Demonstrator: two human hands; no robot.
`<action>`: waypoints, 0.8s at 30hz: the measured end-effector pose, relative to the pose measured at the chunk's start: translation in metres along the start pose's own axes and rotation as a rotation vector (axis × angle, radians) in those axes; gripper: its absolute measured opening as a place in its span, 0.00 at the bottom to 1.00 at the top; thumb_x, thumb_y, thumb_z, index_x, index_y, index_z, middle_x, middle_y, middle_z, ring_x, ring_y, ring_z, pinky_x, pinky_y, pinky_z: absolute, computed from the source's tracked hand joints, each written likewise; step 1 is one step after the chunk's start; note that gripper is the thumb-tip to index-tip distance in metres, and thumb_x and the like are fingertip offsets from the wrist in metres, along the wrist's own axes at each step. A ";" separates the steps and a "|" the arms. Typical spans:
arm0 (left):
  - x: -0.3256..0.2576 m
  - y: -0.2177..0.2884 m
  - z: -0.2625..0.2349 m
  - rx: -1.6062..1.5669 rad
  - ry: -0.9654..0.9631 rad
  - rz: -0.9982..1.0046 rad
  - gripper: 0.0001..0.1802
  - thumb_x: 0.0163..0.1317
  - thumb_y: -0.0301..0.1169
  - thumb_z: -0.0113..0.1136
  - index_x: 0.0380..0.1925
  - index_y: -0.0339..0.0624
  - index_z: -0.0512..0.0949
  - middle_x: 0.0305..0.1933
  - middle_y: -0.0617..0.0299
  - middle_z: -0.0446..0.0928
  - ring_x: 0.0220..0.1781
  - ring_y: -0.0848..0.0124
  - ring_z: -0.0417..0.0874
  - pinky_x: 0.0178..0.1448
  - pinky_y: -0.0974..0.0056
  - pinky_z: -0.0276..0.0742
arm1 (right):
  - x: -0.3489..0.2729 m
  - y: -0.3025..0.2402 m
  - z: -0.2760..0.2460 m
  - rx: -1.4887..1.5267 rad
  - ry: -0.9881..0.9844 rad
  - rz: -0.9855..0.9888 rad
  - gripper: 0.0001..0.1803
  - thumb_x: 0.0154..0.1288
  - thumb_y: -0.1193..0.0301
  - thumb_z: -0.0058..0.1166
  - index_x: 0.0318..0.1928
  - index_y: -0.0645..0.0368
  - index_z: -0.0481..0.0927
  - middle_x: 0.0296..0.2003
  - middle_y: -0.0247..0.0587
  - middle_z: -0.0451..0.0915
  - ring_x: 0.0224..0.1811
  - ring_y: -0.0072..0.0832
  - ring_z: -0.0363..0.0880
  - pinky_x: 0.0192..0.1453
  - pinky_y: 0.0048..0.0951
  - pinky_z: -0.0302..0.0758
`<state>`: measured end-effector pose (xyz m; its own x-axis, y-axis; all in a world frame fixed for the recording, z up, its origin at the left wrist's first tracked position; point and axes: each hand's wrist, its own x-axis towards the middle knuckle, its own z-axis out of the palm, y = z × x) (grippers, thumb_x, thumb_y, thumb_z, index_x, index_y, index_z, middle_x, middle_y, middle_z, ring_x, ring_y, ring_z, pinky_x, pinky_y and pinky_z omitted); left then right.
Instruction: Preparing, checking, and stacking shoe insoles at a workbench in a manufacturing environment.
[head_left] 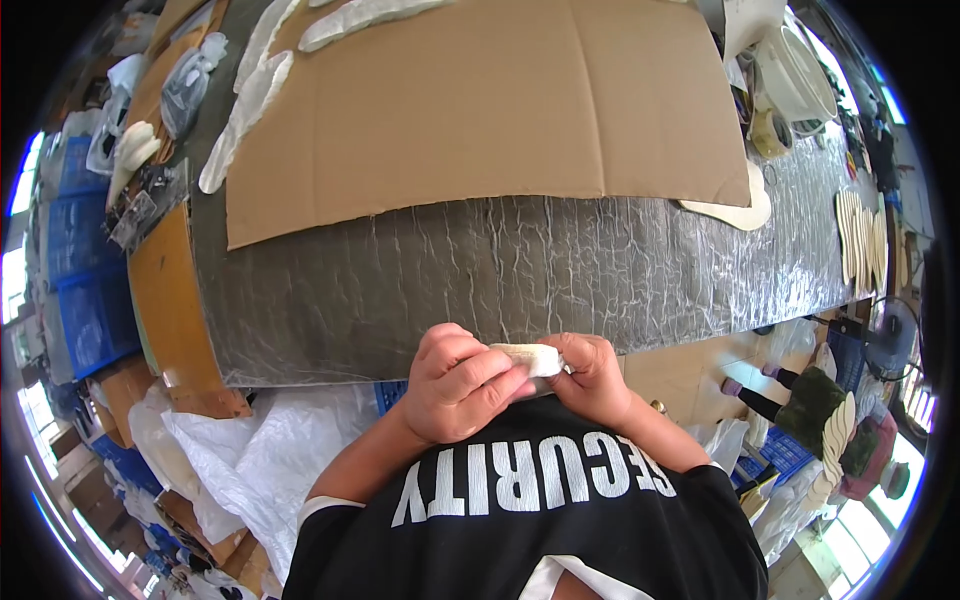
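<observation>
Close to my chest, just off the near edge of the dark table (420,290), both my hands hold a small cream-white piece (532,357). It looks thick and folded or rolled, with a faintly ribbed top; its exact kind is unclear. My left hand (460,388) wraps its fingers round one end, hiding much of it. At the other end my right hand (592,378) pinches it between thumb and fingers. Beyond the hands a large brown cardboard sheet (450,120) covers the far part of the table.
Long white padded strips (245,120) lie along the cardboard's left and far edges. An insole-shaped piece (745,212) pokes out at its right, near a tape roll (770,135) and a white bucket (795,80). More insole-shaped pieces (862,240) sit at the right edge. A person (815,410) is beyond.
</observation>
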<state>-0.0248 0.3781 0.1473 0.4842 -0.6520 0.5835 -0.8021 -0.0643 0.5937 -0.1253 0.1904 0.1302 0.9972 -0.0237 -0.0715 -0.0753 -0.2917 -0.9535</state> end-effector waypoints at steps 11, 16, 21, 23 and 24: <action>0.012 -0.005 -0.034 -0.038 -0.056 -0.108 0.15 0.41 0.22 0.70 0.33 0.45 0.82 0.34 0.66 0.76 0.34 0.66 0.75 0.41 0.59 0.68 | 0.020 -0.008 0.011 -0.096 -0.061 -0.159 0.23 0.43 0.85 0.57 0.44 0.59 0.80 0.30 0.46 0.83 0.32 0.43 0.83 0.37 0.38 0.79; 0.010 -0.005 -0.035 0.080 -0.058 -0.096 0.15 0.39 0.23 0.70 0.32 0.43 0.82 0.33 0.66 0.76 0.34 0.68 0.75 0.44 0.59 0.66 | 0.024 -0.014 0.013 -0.140 -0.059 -0.181 0.22 0.43 0.83 0.59 0.44 0.60 0.80 0.27 0.45 0.82 0.29 0.42 0.82 0.34 0.39 0.79; 0.007 -0.006 -0.031 0.130 -0.086 -0.136 0.13 0.42 0.24 0.68 0.31 0.41 0.81 0.35 0.65 0.77 0.35 0.69 0.77 0.45 0.58 0.66 | 0.022 -0.014 0.017 -0.135 -0.077 -0.154 0.20 0.45 0.80 0.62 0.44 0.61 0.81 0.26 0.45 0.82 0.27 0.42 0.82 0.32 0.37 0.78; 0.003 -0.006 -0.027 0.179 -0.082 -0.120 0.11 0.45 0.25 0.66 0.32 0.40 0.81 0.37 0.64 0.79 0.36 0.68 0.78 0.46 0.58 0.65 | 0.021 -0.013 0.019 -0.101 -0.051 -0.134 0.19 0.46 0.80 0.62 0.44 0.61 0.81 0.26 0.45 0.82 0.26 0.42 0.82 0.31 0.36 0.78; -0.001 -0.006 -0.026 0.178 -0.083 -0.120 0.11 0.45 0.25 0.66 0.32 0.40 0.81 0.37 0.64 0.79 0.36 0.68 0.78 0.46 0.58 0.65 | 0.020 -0.014 0.021 -0.068 -0.026 -0.114 0.18 0.48 0.79 0.62 0.43 0.62 0.81 0.26 0.46 0.82 0.25 0.41 0.82 0.30 0.35 0.78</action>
<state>-0.0117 0.3985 0.1572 0.5554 -0.6908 0.4629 -0.7932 -0.2728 0.5445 -0.1045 0.2141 0.1357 0.9989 0.0380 0.0276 0.0394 -0.3550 -0.9340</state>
